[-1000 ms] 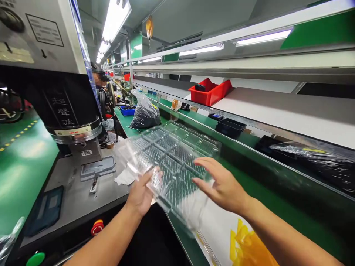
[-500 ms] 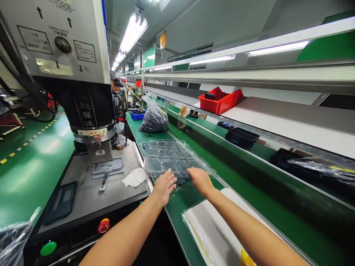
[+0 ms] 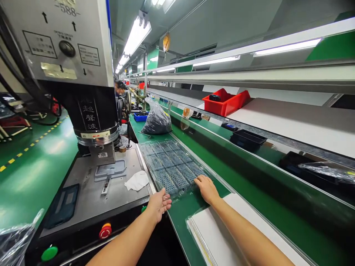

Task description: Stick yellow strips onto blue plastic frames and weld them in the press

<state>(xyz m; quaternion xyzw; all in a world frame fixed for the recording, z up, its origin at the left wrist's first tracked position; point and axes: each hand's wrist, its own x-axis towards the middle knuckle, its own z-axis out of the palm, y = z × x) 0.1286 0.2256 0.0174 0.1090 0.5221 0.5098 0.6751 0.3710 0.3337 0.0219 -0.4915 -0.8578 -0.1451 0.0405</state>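
A clear plastic blister tray (image 3: pixel 173 165) with many small cells lies flat on the green conveyor belt (image 3: pixel 194 210). My right hand (image 3: pixel 205 187) rests palm down on the tray's near right corner, fingers stretched out. My left hand (image 3: pixel 159 203) hovers just off the tray's near left edge, fingers loosely apart, holding nothing.
An ultrasonic welding machine (image 3: pixel 83 92) stands at the left with a fixture plate (image 3: pixel 109 170), a white cloth (image 3: pixel 137 181) and red (image 3: pixel 105 231) and green (image 3: pixel 49 253) buttons. White sheets (image 3: pixel 222 232) lie nearer on the belt. A black bag (image 3: pixel 156 120) sits farther along, a red bin (image 3: pixel 226 101) on the shelf. Another person works far back.
The tray was held tilted in the air in both hands; it now lies flat on the belt. My left hand has let go and drawn back; the right still touches it.
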